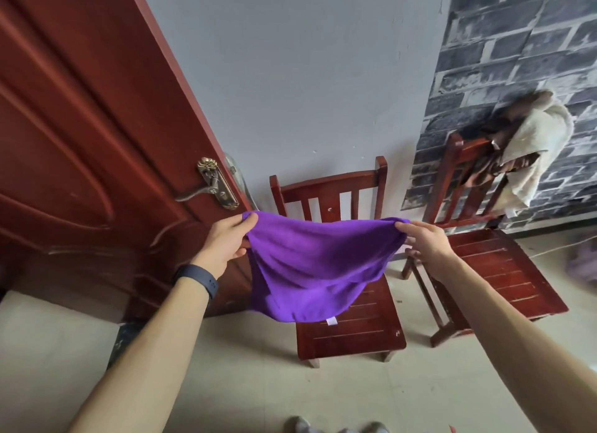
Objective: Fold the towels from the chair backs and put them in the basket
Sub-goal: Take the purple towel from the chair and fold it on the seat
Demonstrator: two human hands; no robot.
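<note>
Between left grip (223,242) and right grip (426,242) hung the purple towel (310,271); each pinched a top corner, apparently spreading it open for folding.

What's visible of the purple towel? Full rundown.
The purple towel is plain violet, soft-looking cloth with a small white tag at its lower edge. It is held in the air, spread between the left hand and right hand, each pinching an upper corner. The top edge sags and the body droops in folds. It hangs in front of the wooden chair; contact with the seat cannot be told.
</note>
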